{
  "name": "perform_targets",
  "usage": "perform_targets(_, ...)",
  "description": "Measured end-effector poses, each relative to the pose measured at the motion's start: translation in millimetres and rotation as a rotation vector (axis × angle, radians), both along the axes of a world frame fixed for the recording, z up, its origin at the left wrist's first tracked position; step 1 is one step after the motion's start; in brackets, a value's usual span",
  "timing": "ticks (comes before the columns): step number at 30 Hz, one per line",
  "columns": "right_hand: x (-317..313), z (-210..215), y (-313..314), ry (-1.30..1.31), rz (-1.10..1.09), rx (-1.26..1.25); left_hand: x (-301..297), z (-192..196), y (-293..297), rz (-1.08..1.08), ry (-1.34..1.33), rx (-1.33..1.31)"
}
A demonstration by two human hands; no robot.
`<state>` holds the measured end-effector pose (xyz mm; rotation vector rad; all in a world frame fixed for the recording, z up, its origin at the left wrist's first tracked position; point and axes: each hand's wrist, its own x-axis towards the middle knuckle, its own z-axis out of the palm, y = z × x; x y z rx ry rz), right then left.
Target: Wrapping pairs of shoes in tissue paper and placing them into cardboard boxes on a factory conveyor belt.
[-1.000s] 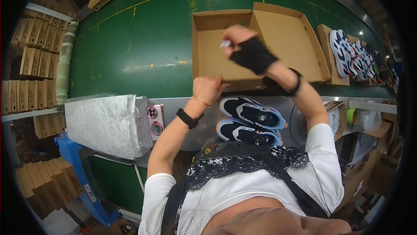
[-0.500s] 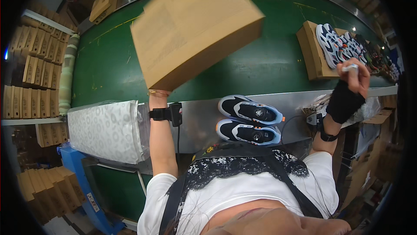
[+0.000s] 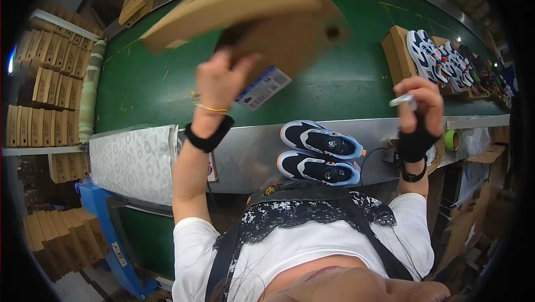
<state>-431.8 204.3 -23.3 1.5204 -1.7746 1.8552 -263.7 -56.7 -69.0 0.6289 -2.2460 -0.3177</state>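
Observation:
A brown cardboard shoebox [image 3: 290, 45], smeared by motion, tilts above the green belt with its lid [image 3: 239, 3] lifted apart from the body along the near side. My left hand [image 3: 223, 76] grips its near edge, fingers partly hidden in the gap, beside a white and blue label [image 3: 264, 88]. At the right, my right hand [image 3: 419, 107], in a black wrist band, is raised with fingers curled around a small whitish thing [image 3: 403, 100] whose kind I cannot make out. Between my arms and close to my body, a pair of black, white and light-blue sneakers [image 3: 320, 154] rests on the metal ledge.
Patterned white wrapping sheets [image 3: 134, 165] lie left on the metal ledge [image 3: 251, 146]. Beyond runs the green conveyor belt [image 3: 362, 79]. Several sneakers [image 3: 426, 54] sit on a carton [image 3: 398, 54] at the far right. Stacked shoeboxes [image 3: 47, 87] fill the left side. A green tape roll [image 3: 452, 140] is at right.
The shoebox has turned over, bringing its label and opening into view. My left hand now shows at its near edge. My right hand has come down and left, away from the sneakers on the carton.

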Motion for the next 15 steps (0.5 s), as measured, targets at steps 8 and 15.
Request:
perform_targets(8,28.5,-111.5,-15.9,0.267,0.441,0.445,-23.5,-185.5,49.4,-0.345,-0.641,-0.109)
perform_targets(15,-5.8,-190.0,-51.7,0.682,-0.26,0.613,33.7,-201.5,36.9,-0.43,-0.702,0.047)
